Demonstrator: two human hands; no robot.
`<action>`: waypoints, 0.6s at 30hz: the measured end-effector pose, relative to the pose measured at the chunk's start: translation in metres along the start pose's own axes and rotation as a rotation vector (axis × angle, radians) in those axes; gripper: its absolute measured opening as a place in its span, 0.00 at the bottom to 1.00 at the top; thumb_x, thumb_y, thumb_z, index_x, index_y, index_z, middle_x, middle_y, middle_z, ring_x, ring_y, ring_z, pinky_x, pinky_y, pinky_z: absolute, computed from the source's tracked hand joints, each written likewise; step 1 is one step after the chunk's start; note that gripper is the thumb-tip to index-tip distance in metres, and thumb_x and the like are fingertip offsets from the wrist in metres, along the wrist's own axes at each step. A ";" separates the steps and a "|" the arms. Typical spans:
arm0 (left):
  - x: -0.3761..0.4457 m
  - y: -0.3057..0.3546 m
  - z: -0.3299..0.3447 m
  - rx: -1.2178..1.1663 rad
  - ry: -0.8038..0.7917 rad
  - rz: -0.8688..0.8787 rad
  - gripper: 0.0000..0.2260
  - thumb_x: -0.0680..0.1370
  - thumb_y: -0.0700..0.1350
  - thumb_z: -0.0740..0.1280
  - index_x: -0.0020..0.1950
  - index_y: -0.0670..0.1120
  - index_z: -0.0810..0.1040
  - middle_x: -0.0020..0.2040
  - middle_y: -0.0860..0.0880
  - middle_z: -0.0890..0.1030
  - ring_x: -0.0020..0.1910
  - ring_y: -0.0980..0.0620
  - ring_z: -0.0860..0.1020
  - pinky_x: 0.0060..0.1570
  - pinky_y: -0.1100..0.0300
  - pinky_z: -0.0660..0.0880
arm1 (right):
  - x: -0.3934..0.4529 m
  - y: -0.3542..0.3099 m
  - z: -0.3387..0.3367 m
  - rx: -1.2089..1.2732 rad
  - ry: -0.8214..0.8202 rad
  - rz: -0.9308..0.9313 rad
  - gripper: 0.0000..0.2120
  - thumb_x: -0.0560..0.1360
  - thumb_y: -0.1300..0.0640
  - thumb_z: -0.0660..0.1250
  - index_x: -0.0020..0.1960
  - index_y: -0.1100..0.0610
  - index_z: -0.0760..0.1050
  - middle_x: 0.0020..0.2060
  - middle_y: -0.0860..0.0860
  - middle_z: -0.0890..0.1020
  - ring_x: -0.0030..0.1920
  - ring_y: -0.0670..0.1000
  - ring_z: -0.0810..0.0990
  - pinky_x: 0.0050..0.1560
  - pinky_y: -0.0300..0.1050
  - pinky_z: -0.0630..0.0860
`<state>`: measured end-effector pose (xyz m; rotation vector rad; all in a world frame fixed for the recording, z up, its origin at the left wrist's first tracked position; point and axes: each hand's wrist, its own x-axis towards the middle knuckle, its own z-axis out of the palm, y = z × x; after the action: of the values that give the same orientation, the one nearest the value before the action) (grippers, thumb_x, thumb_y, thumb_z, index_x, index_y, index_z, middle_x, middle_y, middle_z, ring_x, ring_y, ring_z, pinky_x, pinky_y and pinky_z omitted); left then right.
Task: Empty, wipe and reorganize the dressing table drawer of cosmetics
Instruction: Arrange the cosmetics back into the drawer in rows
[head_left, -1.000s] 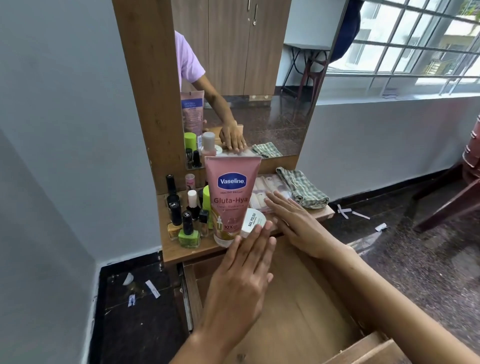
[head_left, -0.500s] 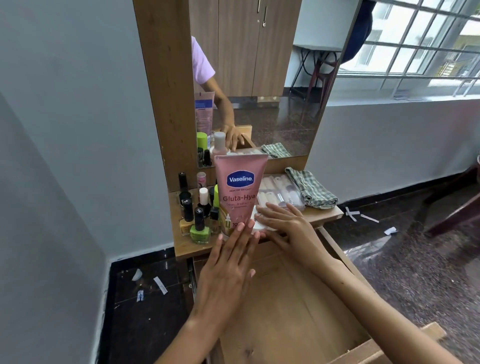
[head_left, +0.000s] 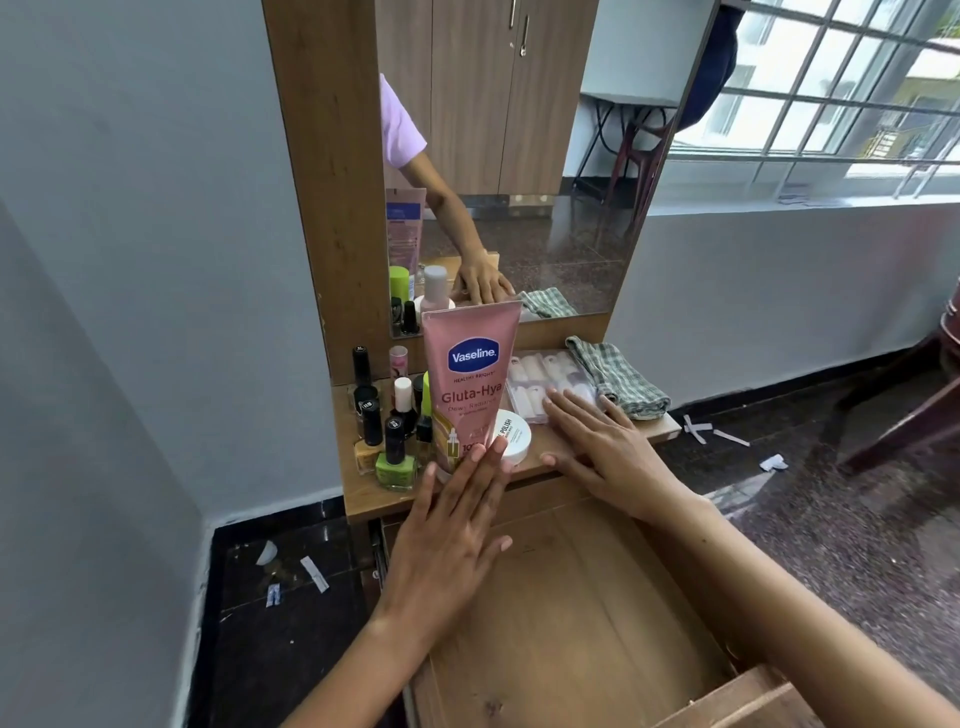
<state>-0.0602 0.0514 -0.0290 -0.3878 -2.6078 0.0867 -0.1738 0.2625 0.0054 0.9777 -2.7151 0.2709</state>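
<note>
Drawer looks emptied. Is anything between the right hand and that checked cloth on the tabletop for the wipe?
Yes. The clear nail-tip box lies under the right hand's fingertips, with the checked cloth right beside it, farther right. Reaching around the box's right edge looks clear.

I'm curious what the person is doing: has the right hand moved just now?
Yes. The right hand has drawn rightward, away from the standing Vaseline tube, uncovering the white jar beside it.

Bright daylight from window (head_left: 831, 88); edges bowed; sharp focus
</note>
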 end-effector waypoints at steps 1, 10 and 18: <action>0.000 0.000 0.001 0.003 0.001 -0.002 0.29 0.77 0.58 0.52 0.75 0.46 0.58 0.77 0.45 0.49 0.75 0.48 0.47 0.70 0.47 0.35 | -0.001 0.002 0.000 0.011 0.018 -0.017 0.35 0.76 0.32 0.49 0.76 0.52 0.59 0.75 0.46 0.59 0.75 0.44 0.53 0.76 0.50 0.49; 0.004 -0.004 0.006 0.056 0.021 0.018 0.31 0.76 0.60 0.55 0.75 0.46 0.57 0.76 0.44 0.48 0.75 0.47 0.45 0.70 0.45 0.37 | -0.009 0.007 -0.001 0.189 0.106 -0.032 0.36 0.74 0.41 0.65 0.75 0.56 0.60 0.71 0.48 0.67 0.74 0.44 0.59 0.76 0.50 0.52; 0.002 -0.009 0.012 0.048 0.032 0.039 0.32 0.76 0.61 0.55 0.75 0.45 0.56 0.76 0.44 0.48 0.75 0.47 0.46 0.71 0.46 0.38 | -0.017 0.006 0.014 -0.029 0.360 -0.062 0.20 0.75 0.44 0.63 0.63 0.51 0.77 0.60 0.47 0.79 0.63 0.47 0.76 0.70 0.49 0.63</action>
<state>-0.0699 0.0435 -0.0371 -0.4192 -2.5621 0.1552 -0.1668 0.2735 -0.0137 0.9046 -2.3535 0.3574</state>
